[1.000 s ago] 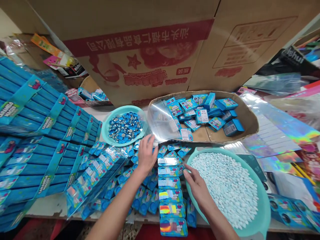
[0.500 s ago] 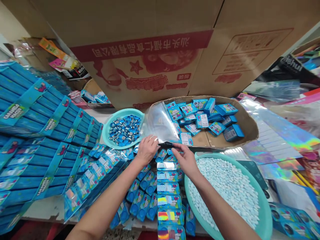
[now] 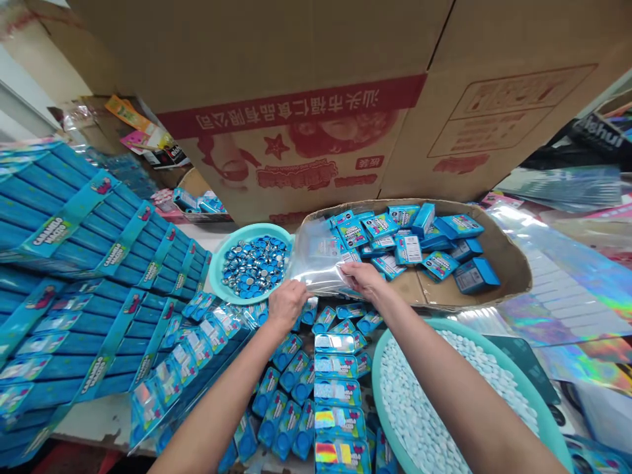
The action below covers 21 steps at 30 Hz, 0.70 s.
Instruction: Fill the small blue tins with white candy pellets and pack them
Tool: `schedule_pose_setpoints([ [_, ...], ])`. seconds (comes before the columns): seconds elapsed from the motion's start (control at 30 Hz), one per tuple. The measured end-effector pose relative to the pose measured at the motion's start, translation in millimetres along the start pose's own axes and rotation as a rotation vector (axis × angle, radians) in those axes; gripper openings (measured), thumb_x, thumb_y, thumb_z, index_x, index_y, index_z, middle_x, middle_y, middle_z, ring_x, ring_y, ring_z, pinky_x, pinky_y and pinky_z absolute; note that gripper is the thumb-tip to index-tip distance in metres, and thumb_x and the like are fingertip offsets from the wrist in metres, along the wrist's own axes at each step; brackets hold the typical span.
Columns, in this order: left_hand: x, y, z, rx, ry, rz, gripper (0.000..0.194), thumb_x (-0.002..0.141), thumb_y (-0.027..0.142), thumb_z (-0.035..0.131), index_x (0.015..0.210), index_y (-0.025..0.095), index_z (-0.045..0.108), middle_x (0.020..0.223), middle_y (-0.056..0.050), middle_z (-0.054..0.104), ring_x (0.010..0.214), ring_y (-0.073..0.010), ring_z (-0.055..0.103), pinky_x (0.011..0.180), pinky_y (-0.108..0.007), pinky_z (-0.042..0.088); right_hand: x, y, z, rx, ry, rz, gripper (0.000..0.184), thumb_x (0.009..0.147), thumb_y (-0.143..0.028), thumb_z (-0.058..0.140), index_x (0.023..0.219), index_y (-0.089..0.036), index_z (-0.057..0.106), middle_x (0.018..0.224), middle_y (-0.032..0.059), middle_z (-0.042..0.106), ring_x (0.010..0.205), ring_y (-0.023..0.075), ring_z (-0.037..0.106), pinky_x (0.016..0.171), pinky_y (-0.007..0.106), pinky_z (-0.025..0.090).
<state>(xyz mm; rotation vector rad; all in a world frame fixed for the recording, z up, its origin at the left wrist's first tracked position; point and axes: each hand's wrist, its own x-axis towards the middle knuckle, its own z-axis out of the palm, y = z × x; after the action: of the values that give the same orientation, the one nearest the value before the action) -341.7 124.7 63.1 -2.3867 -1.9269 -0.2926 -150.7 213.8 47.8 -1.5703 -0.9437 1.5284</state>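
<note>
A clear plastic bag (image 3: 316, 260) stretches between my hands, over the left end of the low cardboard tray. My left hand (image 3: 288, 304) is closed on its near left corner, beside the bowl of small caps. With bent fingers, my right hand (image 3: 364, 279) grips the bag's right side. Beneath both hands lie small blue candy tins (image 3: 324, 320), several of them loose. A straight row of the same tins (image 3: 338, 392) runs toward me between my forearms.
Folded blue boxes (image 3: 380, 225) fill part of the cardboard tray (image 3: 513, 263). A teal bowl (image 3: 215, 263) holds metal caps; a teal basin (image 3: 553, 421) holds pale blue candies. Stacked blue display packs (image 3: 93, 250) stand left. A tall carton (image 3: 296, 66) blocks the back.
The bag now spreads wider and lies lower between my hands. My right hand has risen from the loose tins to the bag's right side; my left hand has moved slightly down.
</note>
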Motion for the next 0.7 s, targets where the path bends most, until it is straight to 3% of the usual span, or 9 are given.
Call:
schedule_pose_setpoints([
  [0.17, 2.6, -13.7, -8.8, -0.071, -0.129, -0.049, 0.023, 0.091, 0.027, 0.045, 0.093, 0.025, 0.067, 0.085, -0.001, 0.07, 0.079, -0.0165, 0.063, 0.065, -0.025, 0.045, 9.6, 3.2, 14.6, 0.1, 0.069, -0.027, 0.017, 0.06, -0.03, 0.071, 0.06, -0.017, 0.06, 0.045, -0.003, 0.055, 0.039, 0.0114, 0.049, 0.039, 0.024, 0.04],
  [0.27, 3.3, -10.0, -8.4, -0.073, -0.073, -0.012, 0.021, 0.088, 0.031, 0.049, 0.1, 0.023, 0.065, 0.1, -0.005, 0.068, 0.095, -0.0191, 0.061, 0.075, -0.028, 0.047, 12.5, 6.7, 20.2, 0.123, 0.119, -0.075, 0.023, 0.056, -0.036, 0.073, 0.055, -0.019, 0.057, 0.044, -0.0043, 0.052, 0.04, 0.0114, 0.047, 0.041, 0.024, 0.038],
  [0.37, 1.9, 0.1, -0.6, -0.056, 0.015, 0.083, 0.032, 0.084, 0.036, 0.056, 0.112, 0.02, 0.06, 0.118, -0.008, 0.062, 0.105, -0.0214, 0.058, 0.084, -0.031, 0.047, 11.3, 11.0, 23.0, 0.121, 0.171, -0.133, 0.03, 0.052, -0.041, 0.074, 0.052, -0.02, 0.053, 0.043, -0.0056, 0.049, 0.042, 0.0106, 0.044, 0.044, 0.024, 0.037],
  [0.53, -2.7, 2.7, 7.7, 0.097, 0.022, 0.005, 0.033, 0.091, 0.017, 0.039, 0.118, 0.02, 0.057, 0.103, -0.007, 0.068, 0.084, -0.0179, 0.064, 0.067, -0.026, 0.047, 10.2, 14.4, 26.9, 0.09, 0.27, -0.22, 0.038, 0.05, -0.049, 0.074, 0.052, -0.02, 0.049, 0.048, -0.0053, 0.049, 0.049, 0.0114, 0.044, 0.05, 0.025, 0.036],
  [0.7, -2.9, -8.1, -6.1, 0.158, -0.049, -0.034, 0.031, 0.089, 0.016, 0.042, 0.113, 0.021, 0.06, 0.092, -0.008, 0.069, 0.081, -0.0182, 0.064, 0.064, -0.025, 0.045, 22.0, 13.2, 38.1, 0.065, 0.302, -0.246, 0.038, 0.06, -0.054, 0.066, 0.056, -0.022, 0.047, 0.054, -0.0038, 0.053, 0.059, 0.0145, 0.05, 0.058, 0.026, 0.04],
])
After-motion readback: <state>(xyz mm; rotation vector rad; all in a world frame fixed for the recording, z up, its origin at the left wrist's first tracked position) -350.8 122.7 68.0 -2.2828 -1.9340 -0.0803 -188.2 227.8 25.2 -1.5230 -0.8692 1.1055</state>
